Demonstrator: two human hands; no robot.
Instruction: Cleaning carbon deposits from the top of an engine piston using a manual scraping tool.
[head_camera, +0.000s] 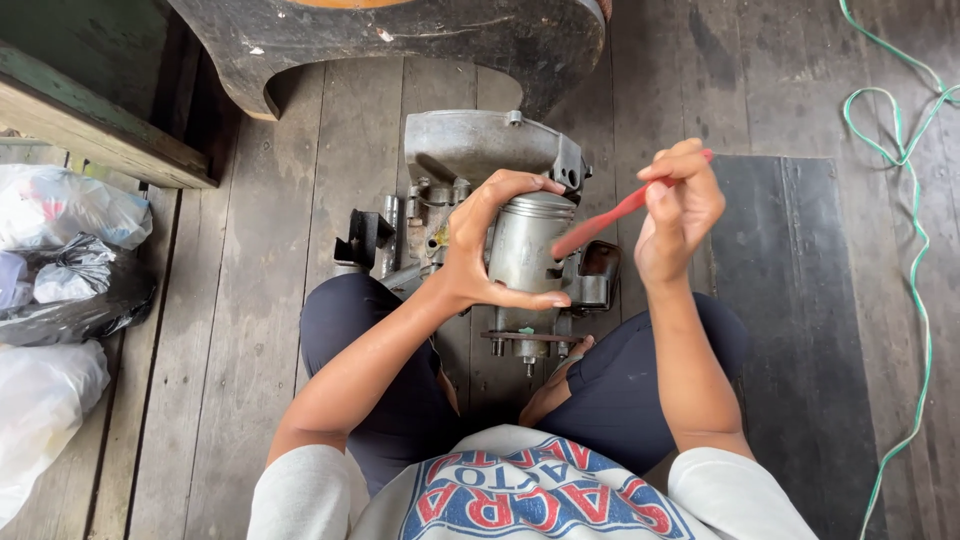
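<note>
Left hand (480, 245) wraps the grey piston (528, 245), standing upright on the engine block (470, 160) between the knees. Right hand (680, 205) pinches a red brush (600, 225), tip at the piston's right edge. Open floorboards (260, 260) left; green cord (905, 200) far right.

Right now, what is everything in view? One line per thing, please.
piston: one, grey metal, centre, gripped by the left hand
engine block: one, grey, on the floor between the legs
red brush handle: one, red, in the right hand, tip at the piston
plastic bags: several, white and black, left edge
cord: one, green, right edge
dark mat: one, black, right floor
plank floor: grey wood
left hand: grips piston
right hand: holds brush handle
</note>
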